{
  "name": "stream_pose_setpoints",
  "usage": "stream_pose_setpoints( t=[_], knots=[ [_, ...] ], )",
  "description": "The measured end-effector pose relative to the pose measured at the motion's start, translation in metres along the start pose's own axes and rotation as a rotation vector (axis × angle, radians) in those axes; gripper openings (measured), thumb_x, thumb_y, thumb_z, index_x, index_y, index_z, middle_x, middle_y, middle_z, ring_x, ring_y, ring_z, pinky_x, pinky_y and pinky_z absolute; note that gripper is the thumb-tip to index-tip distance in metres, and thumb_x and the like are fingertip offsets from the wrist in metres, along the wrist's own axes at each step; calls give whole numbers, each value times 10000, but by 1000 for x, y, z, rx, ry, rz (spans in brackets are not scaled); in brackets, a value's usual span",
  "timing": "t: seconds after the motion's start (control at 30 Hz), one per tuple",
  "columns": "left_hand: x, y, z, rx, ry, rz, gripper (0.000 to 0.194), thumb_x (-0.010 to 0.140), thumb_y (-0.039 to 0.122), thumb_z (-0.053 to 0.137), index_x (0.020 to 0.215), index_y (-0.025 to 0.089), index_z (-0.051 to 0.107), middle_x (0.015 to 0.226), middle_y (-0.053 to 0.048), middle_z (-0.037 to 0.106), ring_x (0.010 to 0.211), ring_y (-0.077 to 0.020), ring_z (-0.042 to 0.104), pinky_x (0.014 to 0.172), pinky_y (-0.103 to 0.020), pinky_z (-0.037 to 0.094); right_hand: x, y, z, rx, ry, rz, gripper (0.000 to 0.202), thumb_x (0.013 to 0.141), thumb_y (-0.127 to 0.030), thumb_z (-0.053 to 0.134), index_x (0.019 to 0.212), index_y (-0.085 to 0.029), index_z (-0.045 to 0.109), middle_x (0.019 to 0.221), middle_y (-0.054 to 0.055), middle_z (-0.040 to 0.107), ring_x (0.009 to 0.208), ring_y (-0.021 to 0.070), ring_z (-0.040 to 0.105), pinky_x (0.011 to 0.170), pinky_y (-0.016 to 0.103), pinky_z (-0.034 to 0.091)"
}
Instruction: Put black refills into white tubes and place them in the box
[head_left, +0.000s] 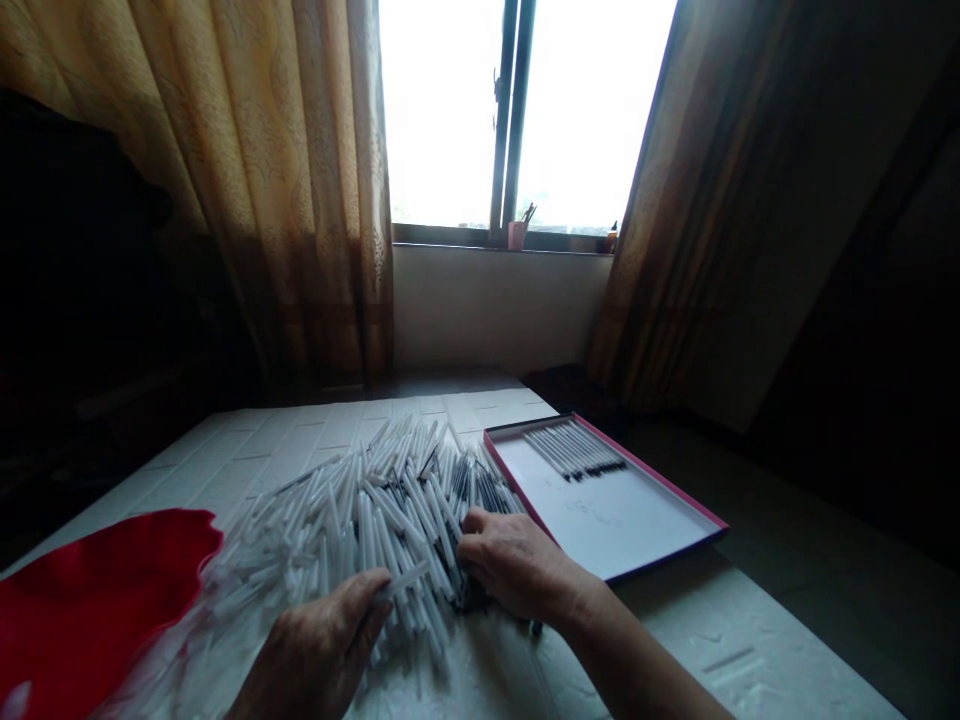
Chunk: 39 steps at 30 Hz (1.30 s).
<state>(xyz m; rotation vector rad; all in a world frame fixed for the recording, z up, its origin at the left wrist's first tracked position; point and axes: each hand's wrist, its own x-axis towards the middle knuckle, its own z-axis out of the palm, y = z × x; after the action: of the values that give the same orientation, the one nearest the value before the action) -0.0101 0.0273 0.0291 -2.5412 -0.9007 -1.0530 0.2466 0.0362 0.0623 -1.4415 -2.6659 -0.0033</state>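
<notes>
A large loose pile of thin whitish translucent tubes (397,500) covers the middle of the table, with darker sticks mixed in on its right side. My left hand (322,640) is at the near edge of the pile, its thumb and fingers closed on a translucent tube that points right. My right hand (517,560) reaches over the pile's right side with its fingers bent together at the dark sticks; what they hold, if anything, is hidden. Right of the pile lies a shallow white tray (600,530) with a red and dark rim, holding a row of slim sticks (574,450) with dark ends.
Red cloth (105,570) lies at the left of the white brick-patterned table (247,430). Beyond the table are a window, long patterned curtains (300,180) and a pink cup (517,235) with sticks on the sill.
</notes>
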Motion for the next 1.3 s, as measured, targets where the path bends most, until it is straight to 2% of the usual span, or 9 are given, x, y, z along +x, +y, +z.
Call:
stream_pose_setpoints(
  t=[0.17, 0.27, 0.4, 0.57, 0.8, 0.93, 1.1, 1.2, 1.3],
  knots=[
    [-1, 0, -2, -29, 18, -8, 383, 1099, 402, 291, 1053, 216, 622, 836, -31, 821, 673, -187, 801, 577, -171, 617, -1, -2, -5, -16, -11, -18, 213, 878, -104, 553, 938, -236, 708, 1088, 21, 671, 738, 155, 651, 575, 245, 379],
    [-1, 0, -2, -45, 9, -25, 377, 1094, 405, 308, 1062, 215, 633, 857, -39, 823, 698, -193, 803, 599, -180, 625, -2, -2, -3, -26, -6, -9, 223, 867, -86, 558, 896, -237, 720, 1117, 18, 669, 756, 157, 653, 597, 246, 395],
    [0, -1, -1, -31, 2, -17, 377, 1099, 402, 293, 1067, 211, 616, 836, -34, 820, 682, -190, 802, 593, -182, 624, -2, -1, 0, -43, 7, -8, 201, 929, -140, 552, 829, -212, 711, 1033, 33, 676, 753, 169, 654, 585, 254, 390],
    [3, 0, -2, -6, 19, 8, 400, 1104, 403, 274, 1045, 205, 616, 816, -31, 818, 657, -187, 798, 570, -177, 616, 0, -1, 2, -41, 18, -35, 184, 959, -133, 527, 902, -201, 688, 997, 38, 669, 778, 170, 644, 604, 254, 398],
    [-1, -1, -2, -13, -6, 3, 398, 1105, 408, 274, 1054, 197, 609, 802, -30, 814, 629, -181, 794, 551, -180, 611, -1, -1, 4, 16, 15, -48, 236, 888, -75, 525, 881, -216, 713, 1084, 32, 678, 835, 183, 643, 657, 261, 413],
    [1, 0, -3, -5, -12, 25, 378, 1110, 392, 260, 1068, 197, 582, 798, -24, 811, 629, -176, 794, 548, -184, 608, -1, -1, 7, 75, 43, -53, 204, 870, -76, 535, 828, -196, 695, 1024, 50, 683, 777, 183, 636, 635, 266, 409],
    [5, 1, -4, 23, 3, 31, 362, 1117, 371, 232, 1041, 214, 548, 726, -3, 788, 577, -175, 782, 495, -191, 582, 0, -1, 5, 257, 202, -68, 168, 841, -60, 548, 760, -188, 622, 846, 54, 672, 713, 183, 626, 627, 272, 425],
    [6, 2, -5, 40, 24, 46, 369, 1119, 342, 203, 1028, 207, 535, 688, -7, 773, 556, -193, 776, 457, -211, 562, -1, 1, 2, 460, 407, -44, 128, 904, -138, 518, 813, -207, 576, 810, 56, 683, 726, 193, 652, 660, 296, 471],
    [5, 3, -4, 47, 35, 48, 363, 1120, 332, 201, 1033, 201, 528, 689, -17, 769, 555, -196, 774, 454, -217, 554, 0, 0, 0, 710, 623, 25, 96, 1009, -269, 404, 975, -231, 485, 910, 84, 728, 728, 187, 694, 614, 289, 523]
  ],
)
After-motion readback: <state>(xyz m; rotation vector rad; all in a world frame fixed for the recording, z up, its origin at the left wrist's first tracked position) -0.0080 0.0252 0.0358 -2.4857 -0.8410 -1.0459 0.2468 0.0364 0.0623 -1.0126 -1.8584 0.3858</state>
